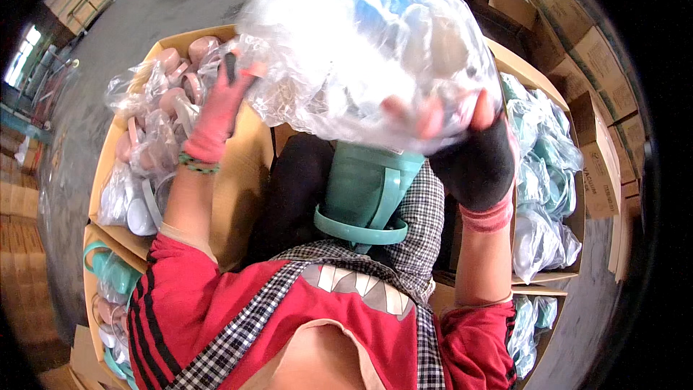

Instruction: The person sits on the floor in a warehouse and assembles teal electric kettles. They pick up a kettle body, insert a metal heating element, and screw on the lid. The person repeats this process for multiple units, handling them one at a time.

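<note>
A big clear plastic bag (317,36) is raised in front of me, with something blue and pale showing through its upper right part. My right hand (476,155), in a black-and-pink glove, grips the bag's lower right side, fingertips pressing into the film. At the bag's left edge, my left hand (219,108), in a pink glove with dark parts, has its fingers apart; whether they touch the film is blurred. Below the bag, a teal jug (368,191) with a long side handle rests on my lap, its top end hidden by the bag.
To my left, an open carton (242,166) holds pink and white jug parts in clear bags. A carton on the right holds teal bagged parts (545,152). Smaller stocks of parts lie at both lower sides. Stacked cartons (603,65) line the far right.
</note>
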`<state>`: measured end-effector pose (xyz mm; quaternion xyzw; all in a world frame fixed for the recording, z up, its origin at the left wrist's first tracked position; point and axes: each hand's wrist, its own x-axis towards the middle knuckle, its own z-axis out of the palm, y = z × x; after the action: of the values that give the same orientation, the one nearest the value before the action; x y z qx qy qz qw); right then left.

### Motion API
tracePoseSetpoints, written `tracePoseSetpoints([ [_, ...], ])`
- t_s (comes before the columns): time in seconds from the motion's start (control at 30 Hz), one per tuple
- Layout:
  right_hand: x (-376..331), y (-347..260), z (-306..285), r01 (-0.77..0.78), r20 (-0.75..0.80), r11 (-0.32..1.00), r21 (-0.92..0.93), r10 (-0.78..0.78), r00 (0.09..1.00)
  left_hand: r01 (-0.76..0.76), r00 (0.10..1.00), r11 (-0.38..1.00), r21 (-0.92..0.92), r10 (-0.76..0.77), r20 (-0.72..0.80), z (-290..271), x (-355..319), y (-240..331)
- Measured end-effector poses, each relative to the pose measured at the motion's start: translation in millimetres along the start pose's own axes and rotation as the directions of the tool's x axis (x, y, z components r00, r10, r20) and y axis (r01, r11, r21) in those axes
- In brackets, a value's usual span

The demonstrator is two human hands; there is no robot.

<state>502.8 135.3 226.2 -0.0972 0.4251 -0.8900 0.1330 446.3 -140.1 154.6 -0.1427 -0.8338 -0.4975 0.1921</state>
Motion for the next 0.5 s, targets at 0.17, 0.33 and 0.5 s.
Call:
tracePoseSetpoints([
  [0.17, -9, 11, 14, 0.226, 0.527, 0.601, -0.767, 0.387, 0.757, -0.153, 0.951, 0.948, -0.281, 0.219, 0.219, 19, -1, -39],
  [0.33, -17, 13, 25, 0.447, 0.560, 0.338, -0.828, 0.531, 0.636, -0.171, 0.977, 0.953, -0.249, 0.196, 0.079, 52, 62, -60],
  [0.5, 41, -28, -71, 0.145, 0.547, -0.813, -0.565, -0.237, 0.803, -0.608, 0.686, 0.780, 0.145, 0.609, -0.398, 24, 115, -3],
])
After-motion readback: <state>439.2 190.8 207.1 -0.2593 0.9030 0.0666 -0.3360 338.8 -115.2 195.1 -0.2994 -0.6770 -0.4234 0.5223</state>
